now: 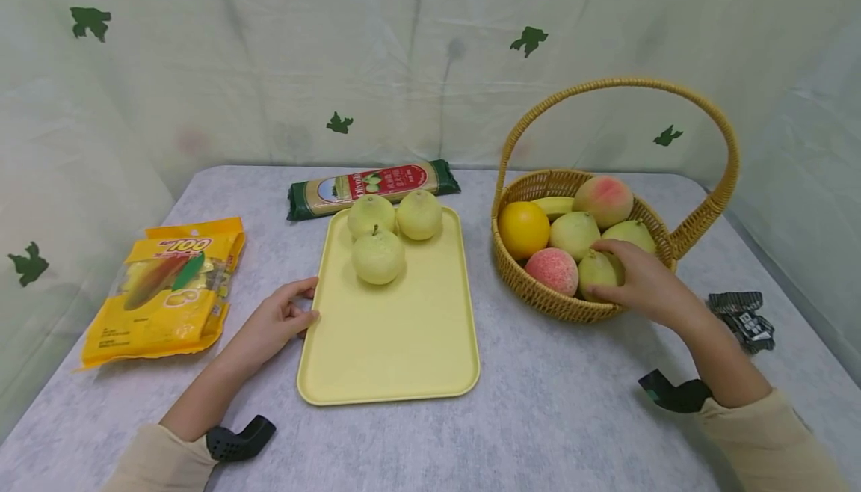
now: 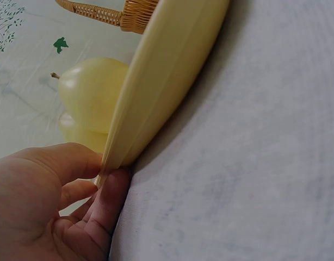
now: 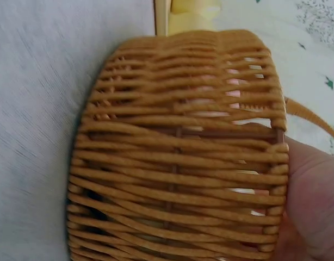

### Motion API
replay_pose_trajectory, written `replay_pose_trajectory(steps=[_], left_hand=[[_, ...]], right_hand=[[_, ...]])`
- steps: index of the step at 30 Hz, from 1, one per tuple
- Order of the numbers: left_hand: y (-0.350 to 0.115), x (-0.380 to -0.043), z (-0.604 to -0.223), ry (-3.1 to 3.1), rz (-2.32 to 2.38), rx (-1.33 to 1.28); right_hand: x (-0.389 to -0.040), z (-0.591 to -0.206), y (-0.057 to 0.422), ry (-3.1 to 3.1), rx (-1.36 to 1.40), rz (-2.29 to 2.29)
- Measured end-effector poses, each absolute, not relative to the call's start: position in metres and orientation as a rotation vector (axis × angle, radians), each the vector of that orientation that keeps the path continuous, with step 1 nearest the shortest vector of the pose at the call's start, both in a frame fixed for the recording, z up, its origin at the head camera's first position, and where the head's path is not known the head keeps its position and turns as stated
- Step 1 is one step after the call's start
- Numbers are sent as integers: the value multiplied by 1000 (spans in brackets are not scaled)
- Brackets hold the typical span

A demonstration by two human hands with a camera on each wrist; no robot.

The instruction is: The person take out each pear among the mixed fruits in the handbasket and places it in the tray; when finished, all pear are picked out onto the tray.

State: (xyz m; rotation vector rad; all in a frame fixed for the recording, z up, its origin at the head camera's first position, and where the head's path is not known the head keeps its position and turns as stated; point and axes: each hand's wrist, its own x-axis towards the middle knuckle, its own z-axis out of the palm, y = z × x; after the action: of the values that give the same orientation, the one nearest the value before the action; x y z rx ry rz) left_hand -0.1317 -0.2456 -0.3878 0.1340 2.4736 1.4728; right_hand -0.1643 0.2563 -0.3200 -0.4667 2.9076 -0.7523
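Note:
My left hand (image 1: 279, 320) pinches the left rim of a pale yellow tray (image 1: 390, 350). In the left wrist view, thumb and fingers lie on either side of the tray's edge (image 2: 161, 81). Three pale green pears (image 1: 378, 256) sit at the tray's far end. My right hand (image 1: 649, 283) reaches into a wicker basket (image 1: 531, 290) and holds a green pear (image 1: 596, 274) between thumb and fingers. Around it are more pears (image 1: 575, 235), two peaches (image 1: 603, 200), an orange (image 1: 523, 230) and a banana (image 1: 555, 206). The basket's wall (image 3: 178, 152) hides that pear in the right wrist view.
A yellow snack bag (image 1: 158, 297) lies at the left of the table. Behind the tray is a green and beige pasta packet (image 1: 373, 187). Small black wrappers (image 1: 743, 320) lie right of the basket, whose tall handle (image 1: 625, 83) arches above the fruit.

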Motion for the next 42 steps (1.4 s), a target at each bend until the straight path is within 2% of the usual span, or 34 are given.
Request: replay_pose_trajectory(steps=[8,16,19,26,34,42], left_hand=[[-244,-131,-387,2475,1479,138],[-246,-132,-387,2467,1492,159],[-246,-132,-388,2462,1497,155],[-246,-132,-388,2465,1492,148],[-246,-133,-390,2469,1492,152],[-245,-133,-389,2470,1495,155]], right_hand=[[-146,-314,242,3106,-343,-1097],[-134,-297,184,3041,-620,-1579],[-139,-299,159,2907,-736,-1696],[-158,-326,104,2803,-864,-1646],[-185,-363,72,2749,-729,-1524],[-203,-371,62,2683,-662,-1558]])
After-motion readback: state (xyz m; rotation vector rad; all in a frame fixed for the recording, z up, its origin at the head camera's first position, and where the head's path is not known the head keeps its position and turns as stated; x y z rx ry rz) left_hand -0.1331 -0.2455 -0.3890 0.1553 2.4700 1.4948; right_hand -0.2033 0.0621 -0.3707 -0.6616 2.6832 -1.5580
